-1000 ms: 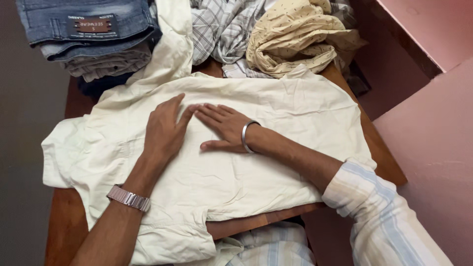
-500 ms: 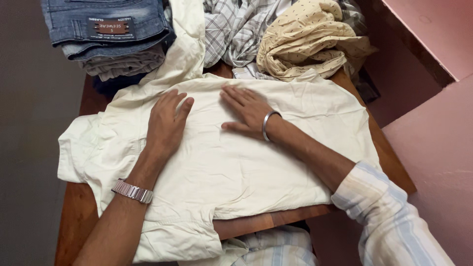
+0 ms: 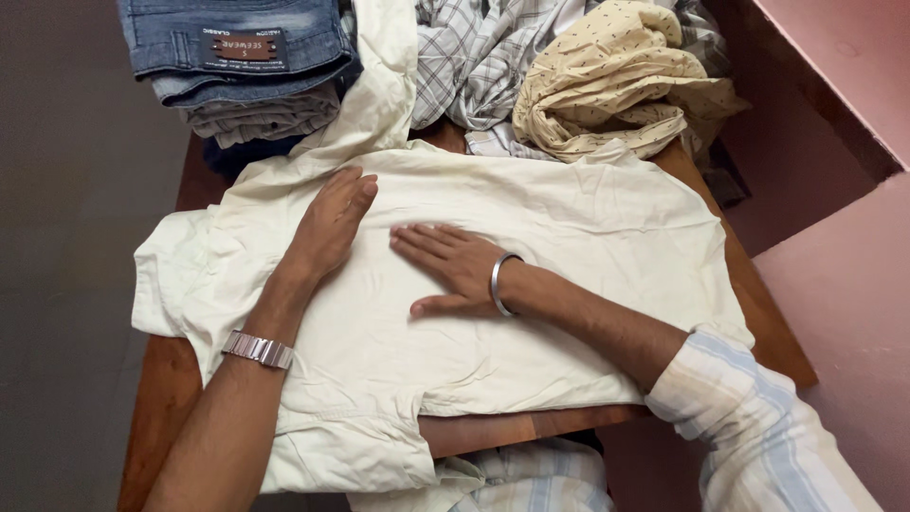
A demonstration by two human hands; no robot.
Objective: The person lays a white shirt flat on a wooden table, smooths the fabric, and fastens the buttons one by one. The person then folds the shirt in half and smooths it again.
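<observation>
The shirt [image 3: 569,284] was spread across the table [image 3: 161,398]. Both hands, left [image 3: 327,228] and right [image 3: 450,270], were laid flat on it (fingers extended, gripping nothing); jeans [image 3: 237,47] lay at eleven o'clock.

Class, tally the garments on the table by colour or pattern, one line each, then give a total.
Cream plain shirt under both hands: 1
Blue denim jeans, folded: 1
Grey checked shirt: 1
Beige dotted shirt, crumpled: 1
Pale striped folded cloth under jeans: 1
Total: 5
</observation>
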